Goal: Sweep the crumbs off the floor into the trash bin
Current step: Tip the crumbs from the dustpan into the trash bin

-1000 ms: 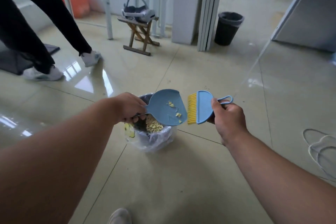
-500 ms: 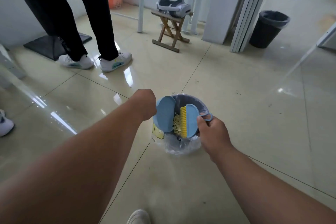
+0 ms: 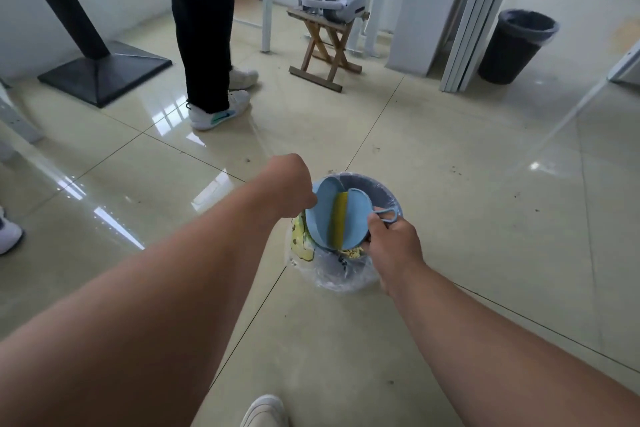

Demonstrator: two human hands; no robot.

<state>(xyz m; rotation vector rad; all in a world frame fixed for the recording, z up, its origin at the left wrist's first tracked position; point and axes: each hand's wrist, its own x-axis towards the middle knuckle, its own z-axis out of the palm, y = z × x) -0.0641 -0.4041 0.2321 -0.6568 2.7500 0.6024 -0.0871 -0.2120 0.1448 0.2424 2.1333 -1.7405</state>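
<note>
A small trash bin (image 3: 388, 194) lined with a clear plastic bag stands on the tiled floor in front of me. Above its mouth my left hand (image 3: 291, 185) grips the handle of a light blue dustpan (image 3: 320, 215), which is tipped steeply on edge. My right hand (image 3: 391, 239) holds a blue hand brush (image 3: 358, 213) with yellow bristles pressed into the pan. Yellowish crumbs (image 3: 351, 253) show inside the bin just below the pan. Most of the bin's inside is hidden by the two tools.
Another person's black-trousered legs (image 3: 204, 28) stand at the back left beside a black stand base (image 3: 104, 71). A folding wooden stool (image 3: 327, 45) holds a white headset. A black bin (image 3: 516, 45) sits at the back right. Dark specks dot the tiles around the trash bin.
The dustpan went from lying flat with crumbs on it to standing on edge over the bin, and the brush has closed against it. My view has swung left.
</note>
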